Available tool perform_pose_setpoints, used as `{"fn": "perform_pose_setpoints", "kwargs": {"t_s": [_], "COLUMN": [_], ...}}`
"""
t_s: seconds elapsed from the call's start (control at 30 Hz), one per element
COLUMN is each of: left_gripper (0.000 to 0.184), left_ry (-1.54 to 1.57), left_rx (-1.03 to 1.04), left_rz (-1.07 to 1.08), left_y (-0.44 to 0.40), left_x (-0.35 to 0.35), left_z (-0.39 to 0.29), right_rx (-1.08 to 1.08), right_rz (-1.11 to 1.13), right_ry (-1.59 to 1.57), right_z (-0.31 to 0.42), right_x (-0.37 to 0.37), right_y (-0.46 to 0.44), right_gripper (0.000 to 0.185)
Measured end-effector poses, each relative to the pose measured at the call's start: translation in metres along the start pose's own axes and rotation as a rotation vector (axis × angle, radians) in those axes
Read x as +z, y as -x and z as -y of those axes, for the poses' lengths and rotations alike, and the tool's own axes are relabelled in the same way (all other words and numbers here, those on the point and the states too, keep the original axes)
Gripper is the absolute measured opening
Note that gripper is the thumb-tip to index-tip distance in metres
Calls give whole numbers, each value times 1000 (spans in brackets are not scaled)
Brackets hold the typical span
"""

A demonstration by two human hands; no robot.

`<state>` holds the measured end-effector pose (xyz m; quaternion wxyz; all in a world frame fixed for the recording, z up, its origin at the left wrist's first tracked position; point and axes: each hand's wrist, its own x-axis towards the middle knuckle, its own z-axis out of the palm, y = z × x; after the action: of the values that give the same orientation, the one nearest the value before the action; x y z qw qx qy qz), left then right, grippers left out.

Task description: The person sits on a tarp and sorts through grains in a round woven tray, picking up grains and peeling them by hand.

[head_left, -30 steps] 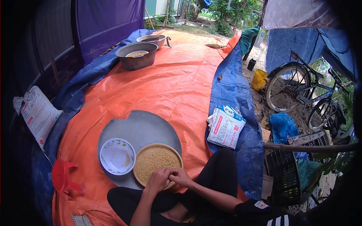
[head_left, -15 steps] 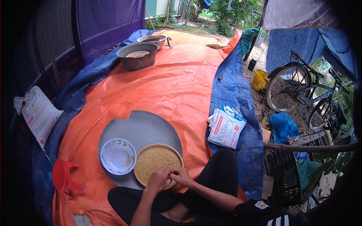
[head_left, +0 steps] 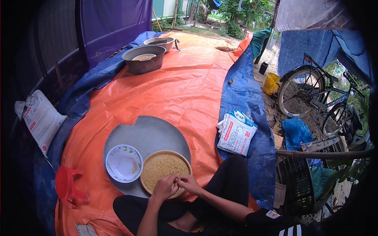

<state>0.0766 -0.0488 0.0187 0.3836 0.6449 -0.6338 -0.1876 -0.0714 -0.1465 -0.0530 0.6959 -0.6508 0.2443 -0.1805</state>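
A round shallow tray (head_left: 144,183) full of yellowish grain (head_left: 162,166) stands close to my crossed legs. Over its near edge, my left hand (head_left: 166,186) and my right hand (head_left: 189,184) meet with their fingertips pinched together. Whatever is between the fingers is too small or hidden to name. Left of the tray is a white bowl (head_left: 118,165) with a green leaf pattern and a little grain at its bottom. Tray and bowl both rest on a grey round board (head_left: 157,131) with a chipped far edge.
An orange tarp (head_left: 185,90) covers the ground. A red stool (head_left: 65,183) and a white sack (head_left: 39,120) lie to the left, folded sacks (head_left: 237,133) to the right. Large basins (head_left: 143,65) stand farther back. A bicycle (head_left: 315,92) and a yellow bucket (head_left: 271,83) are at right.
Almost nothing differs. Both hands stay pinched together over the near edge of the tray, with only a very slight shift of the fingers.
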Motion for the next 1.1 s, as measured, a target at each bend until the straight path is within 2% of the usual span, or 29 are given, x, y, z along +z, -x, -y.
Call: {"fn": "perform_pose_setpoints", "kwargs": {"t_s": [0.3,0.6,0.8,1.1], "left_gripper": [19,19,18,19], "left_ry": [14,8,-21,-29], "left_rx": [-4,-18,19,23], "left_rz": [24,12,16,34], "left_y": [0,0,0,-1], "left_x": [1,0,-1,-6], "left_z": [3,3,3,-2], "right_rx": [7,55,29,-10], "right_rz": [32,53,12,11], "right_ry": [-45,24,-43,35], "right_z": [-15,-10,-1,4], "right_x": [0,-3,4,4], "right_y": [-3,-1,2,2], "right_gripper": [26,24,20,21]}}
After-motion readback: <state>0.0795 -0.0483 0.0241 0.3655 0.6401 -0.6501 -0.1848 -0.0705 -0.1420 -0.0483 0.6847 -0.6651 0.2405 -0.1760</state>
